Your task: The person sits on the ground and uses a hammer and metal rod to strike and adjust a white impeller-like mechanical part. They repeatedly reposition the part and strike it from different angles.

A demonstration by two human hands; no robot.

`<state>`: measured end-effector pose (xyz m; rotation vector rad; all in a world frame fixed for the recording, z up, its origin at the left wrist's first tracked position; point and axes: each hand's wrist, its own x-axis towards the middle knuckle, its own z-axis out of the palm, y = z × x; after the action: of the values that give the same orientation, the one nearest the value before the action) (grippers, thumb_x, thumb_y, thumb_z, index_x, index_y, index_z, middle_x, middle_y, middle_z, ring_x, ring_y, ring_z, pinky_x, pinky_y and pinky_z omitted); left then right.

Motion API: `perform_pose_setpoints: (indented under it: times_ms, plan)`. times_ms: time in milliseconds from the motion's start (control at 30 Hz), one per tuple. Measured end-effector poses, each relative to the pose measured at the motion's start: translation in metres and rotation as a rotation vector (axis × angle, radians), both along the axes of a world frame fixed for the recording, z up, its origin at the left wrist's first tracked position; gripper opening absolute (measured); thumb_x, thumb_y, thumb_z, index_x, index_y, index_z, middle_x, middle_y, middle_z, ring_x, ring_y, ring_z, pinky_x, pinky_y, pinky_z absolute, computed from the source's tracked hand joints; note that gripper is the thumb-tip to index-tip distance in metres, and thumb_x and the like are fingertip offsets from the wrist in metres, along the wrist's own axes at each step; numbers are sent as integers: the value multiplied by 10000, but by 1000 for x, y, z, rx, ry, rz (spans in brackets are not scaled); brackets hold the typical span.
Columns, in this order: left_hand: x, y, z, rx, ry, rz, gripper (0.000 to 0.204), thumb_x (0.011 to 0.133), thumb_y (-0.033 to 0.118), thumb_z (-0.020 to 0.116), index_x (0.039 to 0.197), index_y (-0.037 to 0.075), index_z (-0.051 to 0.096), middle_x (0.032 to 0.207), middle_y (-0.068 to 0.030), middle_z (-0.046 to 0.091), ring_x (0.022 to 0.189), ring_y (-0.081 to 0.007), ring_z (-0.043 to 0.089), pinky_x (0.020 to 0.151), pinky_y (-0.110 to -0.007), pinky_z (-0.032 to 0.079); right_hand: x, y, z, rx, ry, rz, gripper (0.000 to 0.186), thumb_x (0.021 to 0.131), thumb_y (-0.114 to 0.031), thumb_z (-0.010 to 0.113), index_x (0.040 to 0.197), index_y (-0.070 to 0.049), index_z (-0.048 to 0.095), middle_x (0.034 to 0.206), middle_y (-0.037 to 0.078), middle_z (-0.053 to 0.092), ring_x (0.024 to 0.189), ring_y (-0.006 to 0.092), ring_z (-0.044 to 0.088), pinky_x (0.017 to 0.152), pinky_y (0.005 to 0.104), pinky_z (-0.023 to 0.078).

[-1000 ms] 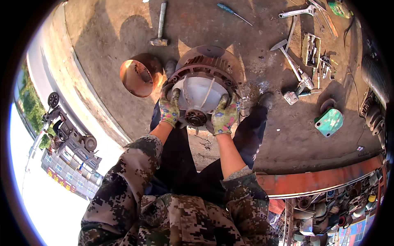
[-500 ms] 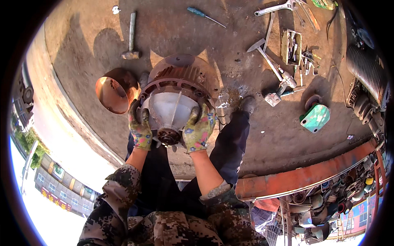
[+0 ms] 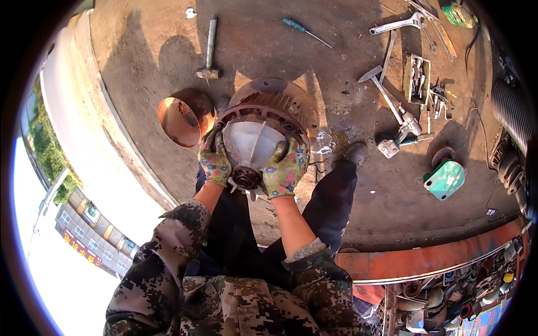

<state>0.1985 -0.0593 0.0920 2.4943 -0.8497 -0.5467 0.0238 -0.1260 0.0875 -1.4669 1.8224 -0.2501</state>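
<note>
— Brown, stained ground point(image 3: 403, 215) under everything. What else at that scale?

— At lower right, an orange-red beam point(image 3: 426, 260), bowed by the lens.

— And next in size?

— Rust-brown finned motor casing point(image 3: 280, 105), flange turned away, placed between left shoe point(image 3: 222, 105) and right shoe point(image 3: 356, 152). Perhaps set so close for reach with both arms. Seemingly resting on the ground, with any contact hidden underneath.

— On the near end?

— Silver-grey, ribbed bell-shaped end cover point(image 3: 252, 140), dark hub toward the body.

— Off to the left?

— Rusty round cowl point(image 3: 178, 124), open mouth showing, beside the casing, perhaps put there to leave elbow room. Upright or tilted, hard to tell. Beyond, a sledgehammer point(image 3: 210, 50), laid flat, probably for stability.

— Cover held how?

— From both flanks: left grip point(image 3: 216, 159) curled against one side, right grip point(image 3: 286, 168) against the other. Likely paired because of the smooth taper, awkward to hold one-handed. Cannot tell how hard pressed.

— Smallest?

— Blue-handled screwdriver point(image 3: 300, 28), well apart at the far side, touching nothing but ground.
</note>
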Motion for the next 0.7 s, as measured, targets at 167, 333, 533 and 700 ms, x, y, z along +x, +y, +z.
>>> perform_pose_setpoints:
  times_ms: [167, 333, 533, 700]
  plan:
    - [-11, -1, 3, -105, 84, 78, 248, 1050, 89, 562, 1210, -17, 719, 1164, -172, 741, 1072, -285, 699, 968, -372, 515, -4, -2, 1, 13, 8, 66, 347, 1025, -280, 549, 1166, 17, 658, 1137, 244, 664, 1082, 453, 608, 965, 532, 470]
    - [-6, -3, 6, 83, -8, 36, 255, 1050, 80, 556, 1222, -18, 716, 1154, -155, 745, 1065, -270, 701, 978, -375, 515, -15, -12, -6, 21, -71, 158, 430, 1028, -359, 595, 1242, 10, 647, 1198, 233, 670, 1142, 430, 617, 1032, 510, 467]
    - [-5, -9, -3, -147, 156, 161, 237, 1045, 48, 584, 1235, -24, 708, 1179, -119, 740, 1084, -214, 682, 990, -350, 513, -118, -73, -122, 457, -894, -527, 339, 1064, -221, 631, 1326, -6, 633, 1190, 116, 729, 999, 196, 720, 910, 375, 589]
    - [-4, -7, 0, -47, 100, 108, 240, 1046, 75, 595, 1231, -23, 712, 1190, -148, 741, 1121, -238, 689, 998, -351, 510, -136, -104, -129, 150, -788, -133, 307, 1033, -90, 620, 1334, -32, 633, 1300, 89, 685, 1174, 177, 668, 1025, 336, 528]
